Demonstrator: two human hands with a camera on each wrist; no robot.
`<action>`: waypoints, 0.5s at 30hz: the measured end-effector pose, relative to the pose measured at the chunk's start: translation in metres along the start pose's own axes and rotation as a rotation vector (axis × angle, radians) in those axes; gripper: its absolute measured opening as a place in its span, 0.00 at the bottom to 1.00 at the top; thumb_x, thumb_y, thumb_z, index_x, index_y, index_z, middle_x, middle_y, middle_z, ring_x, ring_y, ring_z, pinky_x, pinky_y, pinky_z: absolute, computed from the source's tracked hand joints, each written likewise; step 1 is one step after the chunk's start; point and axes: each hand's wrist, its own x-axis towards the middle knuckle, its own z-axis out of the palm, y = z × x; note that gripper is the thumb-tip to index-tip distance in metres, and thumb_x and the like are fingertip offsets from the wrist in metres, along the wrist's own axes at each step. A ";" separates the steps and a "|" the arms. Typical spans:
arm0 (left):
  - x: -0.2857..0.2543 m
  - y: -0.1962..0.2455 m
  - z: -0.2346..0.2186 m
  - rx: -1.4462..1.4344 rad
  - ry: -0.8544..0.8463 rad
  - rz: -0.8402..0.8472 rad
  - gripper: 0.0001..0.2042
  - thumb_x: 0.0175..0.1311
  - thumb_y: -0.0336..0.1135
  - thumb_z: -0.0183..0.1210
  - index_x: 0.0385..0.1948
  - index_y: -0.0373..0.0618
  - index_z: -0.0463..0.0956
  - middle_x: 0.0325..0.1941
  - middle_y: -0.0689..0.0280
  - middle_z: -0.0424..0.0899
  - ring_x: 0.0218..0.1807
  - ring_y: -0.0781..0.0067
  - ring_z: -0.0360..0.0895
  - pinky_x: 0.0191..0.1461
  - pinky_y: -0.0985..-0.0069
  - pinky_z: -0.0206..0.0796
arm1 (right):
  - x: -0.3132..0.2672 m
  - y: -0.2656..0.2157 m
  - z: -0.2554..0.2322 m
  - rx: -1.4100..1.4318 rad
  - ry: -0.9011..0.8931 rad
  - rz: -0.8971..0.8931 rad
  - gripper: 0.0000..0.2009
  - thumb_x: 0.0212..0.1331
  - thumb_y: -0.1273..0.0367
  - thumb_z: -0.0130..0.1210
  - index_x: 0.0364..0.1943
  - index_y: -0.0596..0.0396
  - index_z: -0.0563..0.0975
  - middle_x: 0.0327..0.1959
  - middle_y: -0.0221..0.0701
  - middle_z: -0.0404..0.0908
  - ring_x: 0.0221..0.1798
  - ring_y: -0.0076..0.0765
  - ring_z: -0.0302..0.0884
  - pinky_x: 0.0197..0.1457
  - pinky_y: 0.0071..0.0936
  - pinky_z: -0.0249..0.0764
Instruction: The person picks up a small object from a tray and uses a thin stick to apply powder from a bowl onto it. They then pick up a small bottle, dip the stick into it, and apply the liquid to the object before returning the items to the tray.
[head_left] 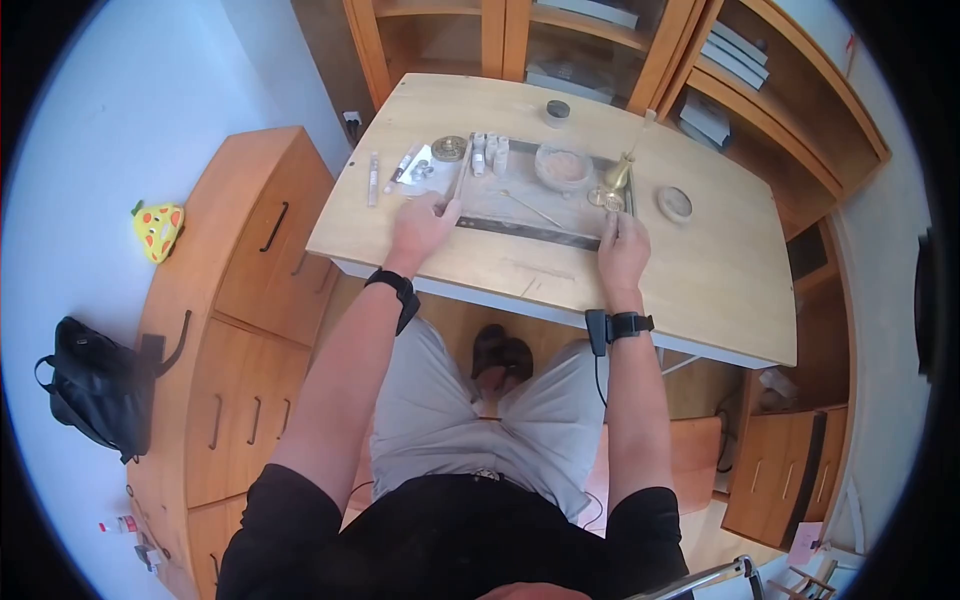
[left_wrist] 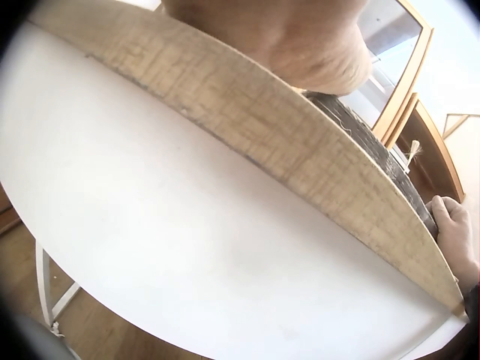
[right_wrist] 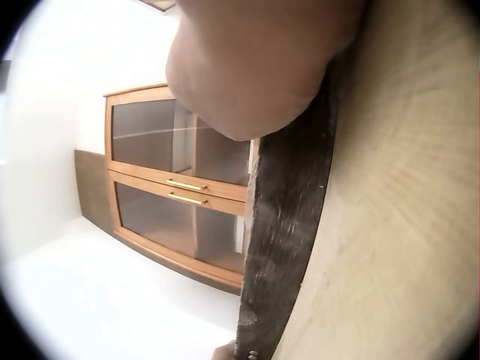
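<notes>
Both hands are at the near corners of a shallow dark-sided tray (head_left: 528, 234) on the table. My left hand (head_left: 425, 232) grips its left corner with curled fingers, while my right hand (head_left: 625, 255) holds the right corner. Low in the right wrist view, the dark tray wall (right_wrist: 281, 225) runs past the hand, whose fingertips are hidden. On the tray are a bowl (head_left: 563, 170) of pinkish powder, several small labelled bottles (head_left: 478, 155), a thin stick-like tool (head_left: 532, 208) and a brass vase (head_left: 621, 172) holding a brush (head_left: 648, 125).
Left of the tray lie a clear tube (head_left: 374, 180), a white paper (head_left: 432, 178) with small pieces and a round patterned brass piece (head_left: 450, 149). A dark-lidded jar (head_left: 557, 112) stands behind, a round tin (head_left: 675, 204) to the right. Table edge (left_wrist: 247, 124) is close below the left wrist.
</notes>
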 end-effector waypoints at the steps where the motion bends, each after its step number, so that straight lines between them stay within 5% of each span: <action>1: 0.001 -0.001 0.000 0.000 -0.001 0.001 0.19 0.64 0.50 0.62 0.32 0.39 0.84 0.32 0.49 0.87 0.38 0.46 0.86 0.46 0.58 0.76 | 0.000 -0.001 0.000 0.014 0.017 0.007 0.07 0.67 0.69 0.58 0.35 0.57 0.82 0.32 0.44 0.83 0.37 0.55 0.80 0.44 0.50 0.74; 15: 0.001 -0.004 0.004 0.005 -0.015 0.011 0.19 0.66 0.48 0.60 0.37 0.38 0.85 0.36 0.49 0.89 0.41 0.49 0.87 0.47 0.60 0.76 | 0.008 -0.014 -0.008 -0.017 -0.087 0.024 0.07 0.63 0.67 0.60 0.32 0.55 0.84 0.32 0.41 0.86 0.40 0.52 0.81 0.48 0.48 0.73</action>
